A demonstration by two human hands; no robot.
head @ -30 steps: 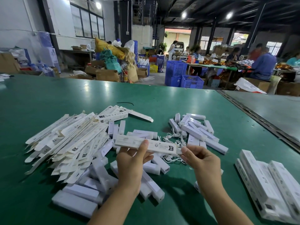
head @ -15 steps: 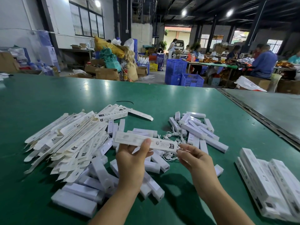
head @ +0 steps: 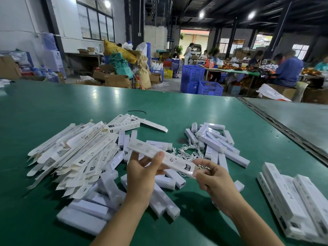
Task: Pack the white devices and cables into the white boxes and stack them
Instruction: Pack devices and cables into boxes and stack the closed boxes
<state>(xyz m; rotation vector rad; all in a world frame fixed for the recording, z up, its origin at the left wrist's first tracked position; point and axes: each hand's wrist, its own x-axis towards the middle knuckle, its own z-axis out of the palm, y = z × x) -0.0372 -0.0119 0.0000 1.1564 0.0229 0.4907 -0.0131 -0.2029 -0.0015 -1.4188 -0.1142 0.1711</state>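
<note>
Left hand (head: 142, 173) grips the white box (head: 159, 159) in the middle of the frame, thumb on top. Right hand (head: 211, 176) pinches its right end. Hold it steady, close that end straight, then lay it on the stack (head: 291, 197) at lower right.

A green counter (head: 71, 107) fronts a warehouse: tall windows (head: 95, 23) on the white wall (head: 16, 23), ceiling lamps (head: 251, 15), blue crates (head: 192, 75), cardboard boxes (head: 117, 80).

A thin black tie (head: 136, 111) lies on the green table (head: 53, 107). Beyond its far edge stand blue crates (head: 192, 78), cardboard boxes (head: 117, 80) and a yellow sack (head: 122, 52). Past its far right corner, a worker in blue (head: 288, 70) sits.
</note>
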